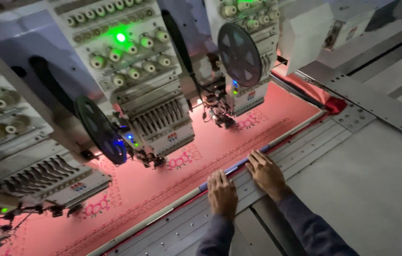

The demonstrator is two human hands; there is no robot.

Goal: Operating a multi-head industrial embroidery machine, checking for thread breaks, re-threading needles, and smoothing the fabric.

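**Hands on the frame rail**

We see both hands resting flat on the frame rail [239, 167] that runs along the near edge of the pink cloth [220, 142]. The left hand [222, 193] lies palm down, fingers together and pointing toward the cloth, its tips touching the rail. The right hand [266, 171] sits just beside it, fingers spread a little over a blue stretch of the same rail. Neither hand is closed around anything; they press or rest, no more.

The cloth is stretched flat under the embroidery heads [163, 121], with flower motifs [182, 160] stitched in a row below the needles. A dark reel [101, 130] hangs at each head, and a green light [121, 37] glows above.

We judge the step in hand to be seating or checking the cloth edge at the rail. A further move along the rail would call for even pressure and fingers kept well clear of the needles. The grey surface [367, 180] lies to the right.
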